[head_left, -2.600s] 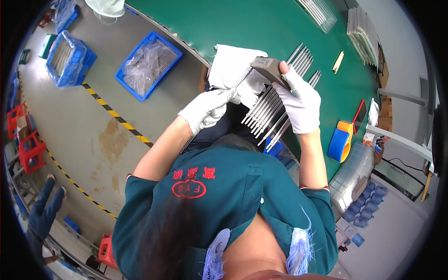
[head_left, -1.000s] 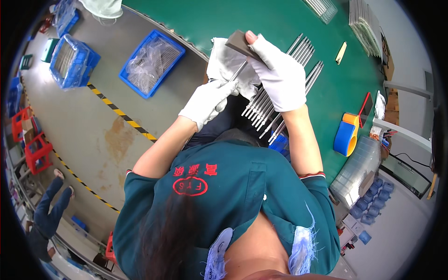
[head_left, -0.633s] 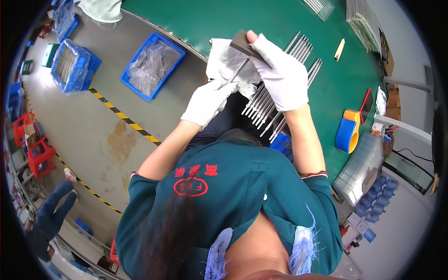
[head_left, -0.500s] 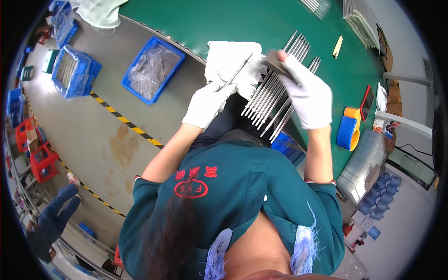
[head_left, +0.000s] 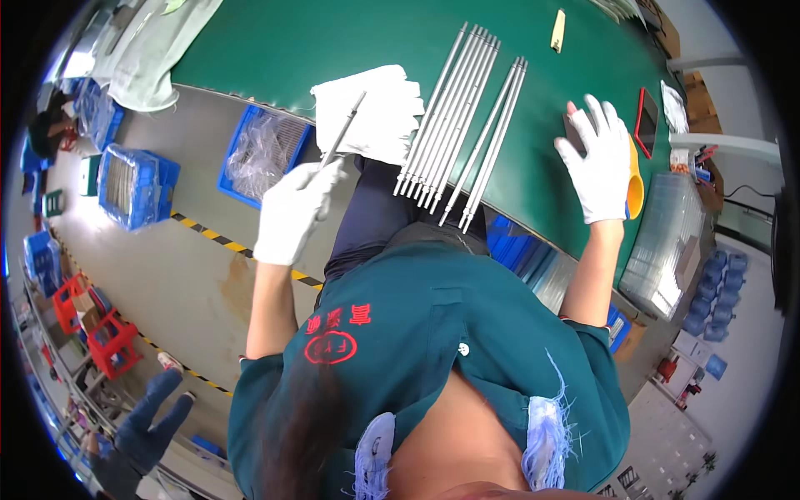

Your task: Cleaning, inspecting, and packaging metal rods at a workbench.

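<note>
My left hand point(head_left: 296, 212), in a white glove, is closed on a thin metal rod point(head_left: 344, 127) that points up and away over a folded white cloth point(head_left: 367, 100) at the table's edge. My right hand point(head_left: 600, 167), also gloved, is open over the right of the green table, fingers spread. Under its fingers shows part of a small dark block point(head_left: 573, 133); the palm hides the rest. Several long metal rods point(head_left: 450, 117) lie side by side between my hands, their near ends past the table edge. A smaller group of rods point(head_left: 497, 137) lies just right of them.
Beside my right hand stands a yellow and blue tape roll point(head_left: 636, 187). A pale-yellow-handled cutter point(head_left: 557, 32) lies on the far table point(head_left: 333, 42). A red-framed dark object point(head_left: 647, 122) is at the right. Blue crates point(head_left: 242, 187) stand on the floor at left. Another person's legs point(head_left: 150, 417) show lower left.
My right hand has moved right, away from the rods, and its fingers have spread off the dark block. My left hand has moved left with the rod. The whole view has shifted.
</note>
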